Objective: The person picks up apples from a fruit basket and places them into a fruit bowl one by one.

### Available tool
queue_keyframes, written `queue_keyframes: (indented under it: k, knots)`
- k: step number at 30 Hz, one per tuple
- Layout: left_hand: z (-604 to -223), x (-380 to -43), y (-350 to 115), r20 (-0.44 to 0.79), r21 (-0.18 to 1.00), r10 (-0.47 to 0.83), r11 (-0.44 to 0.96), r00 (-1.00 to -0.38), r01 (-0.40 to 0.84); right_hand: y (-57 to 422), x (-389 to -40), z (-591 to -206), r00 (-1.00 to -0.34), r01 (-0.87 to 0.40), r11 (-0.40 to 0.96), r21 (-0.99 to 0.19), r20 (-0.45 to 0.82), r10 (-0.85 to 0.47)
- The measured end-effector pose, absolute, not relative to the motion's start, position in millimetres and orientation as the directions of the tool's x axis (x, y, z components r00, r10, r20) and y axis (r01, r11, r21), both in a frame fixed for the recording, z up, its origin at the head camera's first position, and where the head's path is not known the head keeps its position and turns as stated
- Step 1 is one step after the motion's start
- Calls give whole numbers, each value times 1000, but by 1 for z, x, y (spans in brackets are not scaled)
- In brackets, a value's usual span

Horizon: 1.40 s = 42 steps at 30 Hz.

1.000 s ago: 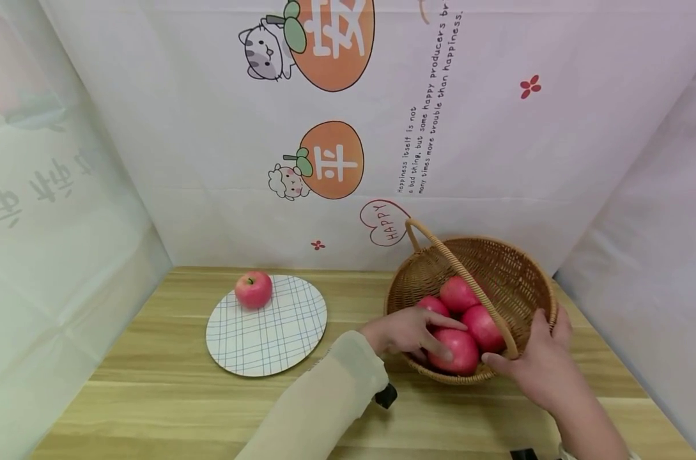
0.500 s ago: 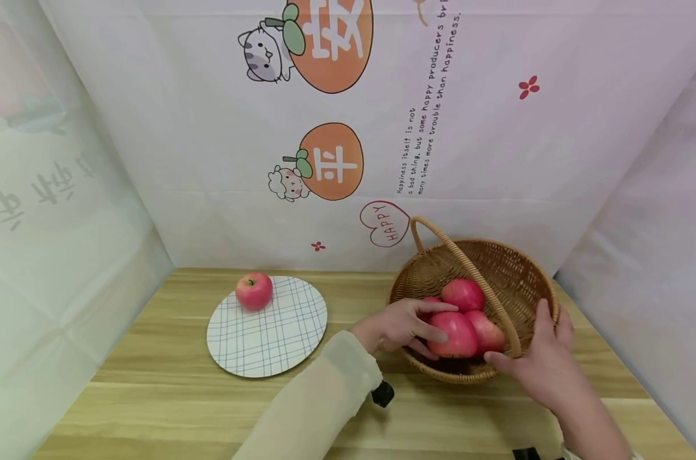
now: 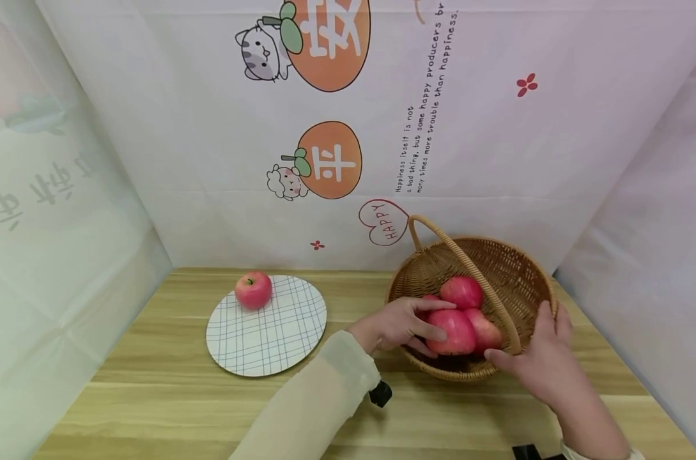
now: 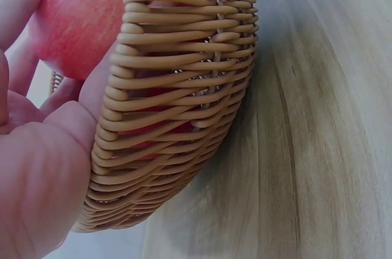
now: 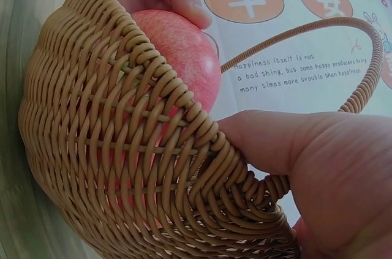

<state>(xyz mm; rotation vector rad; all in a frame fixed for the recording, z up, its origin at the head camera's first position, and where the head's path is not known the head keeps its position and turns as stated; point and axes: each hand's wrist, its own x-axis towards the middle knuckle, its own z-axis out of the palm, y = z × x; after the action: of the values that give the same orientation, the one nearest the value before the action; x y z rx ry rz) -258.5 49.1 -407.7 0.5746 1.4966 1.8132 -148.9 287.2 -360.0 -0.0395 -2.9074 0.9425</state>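
Note:
A brown wicker basket (image 3: 514,275) with an arched handle stands on the wooden table at the right, tilted toward me. My left hand (image 3: 398,324) reaches over its left rim and grips a red apple (image 3: 458,333), thumb on one side and fingers on the other. In the left wrist view this apple (image 4: 82,23) shows above the rim. Other red apples lie behind it, among them one at the back (image 3: 461,292) and one to the right (image 3: 486,332); another is mostly hidden by my left hand. My right hand (image 3: 549,364) holds the basket's right rim beside the handle's base.
On the left of the table lies a round white plate (image 3: 267,338) with a blue grid pattern. A single red apple (image 3: 253,291) rests near its upper left edge. White printed cloth (image 3: 480,160) hangs behind the table and at both sides.
My left hand has lifted its apple slightly and moved it back a little within the basket. The other apples have shifted. My right hand keeps its hold on the rim.

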Motion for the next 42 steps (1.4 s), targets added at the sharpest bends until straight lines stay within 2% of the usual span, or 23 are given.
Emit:
queue_keyframes:
  k: [15,27,36,42]
  knots:
    - [-402,-251,38,-98,971,721,-83,-686,-226,288,-148,-359,-997,17,803,-596,46,55]
    - [-389,-244,-1,-93,948,554,-206,-827,-244,288,-150,-361,-996,-5,797,-604,71,48]
    - [-379,-231,-41,-56,972,486,-171,-872,-158,289,-150,-360,-996,3,801,-599,68,54]
    - [-376,-218,-80,-64,989,409,-95,-910,-112,289,-150,-361,-996,-6,796,-605,78,52]
